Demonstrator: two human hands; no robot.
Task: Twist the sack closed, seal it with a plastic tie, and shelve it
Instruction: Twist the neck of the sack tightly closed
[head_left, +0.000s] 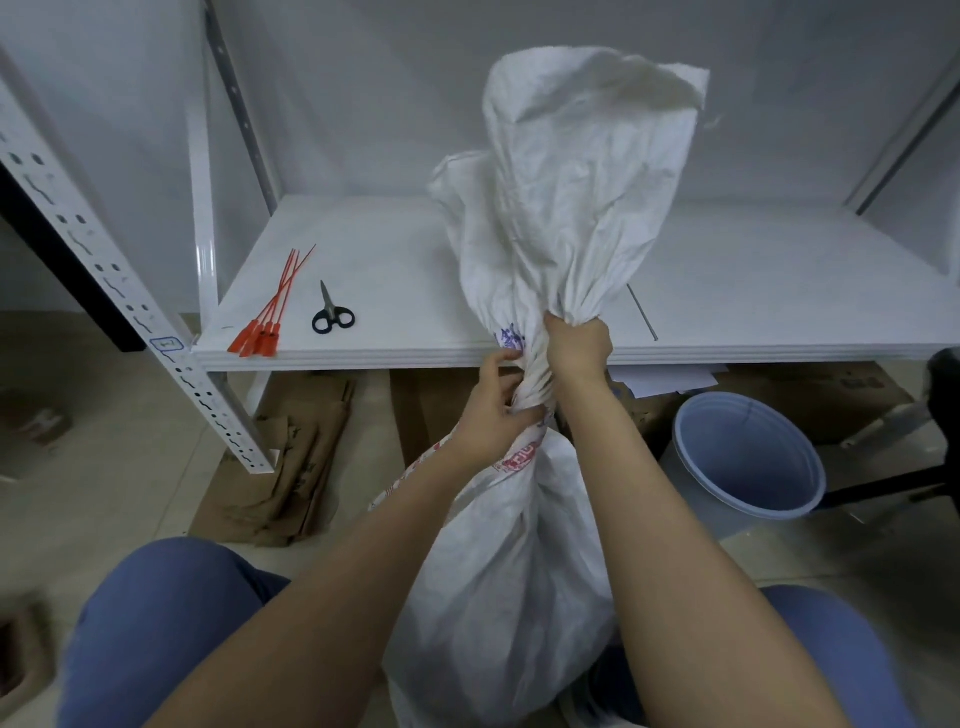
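A white woven sack (511, 571) with red and blue print stands on the floor between my knees. Its neck is gathered and twisted in front of the shelf edge, and the loose top (576, 171) flares upward above the shelf. My right hand (576, 345) grips the upper part of the twisted neck. My left hand (491, 402) grips the neck just below it. Several red plastic ties (267, 317) lie on the white shelf (415, 270) at the front left, apart from both hands.
Black-handled scissors (331, 314) lie beside the ties. A perforated white shelf post (119, 291) slants at the left. A pale blue bucket (748, 457) stands on the floor at the right. Flattened cardboard (296, 457) lies under the shelf.
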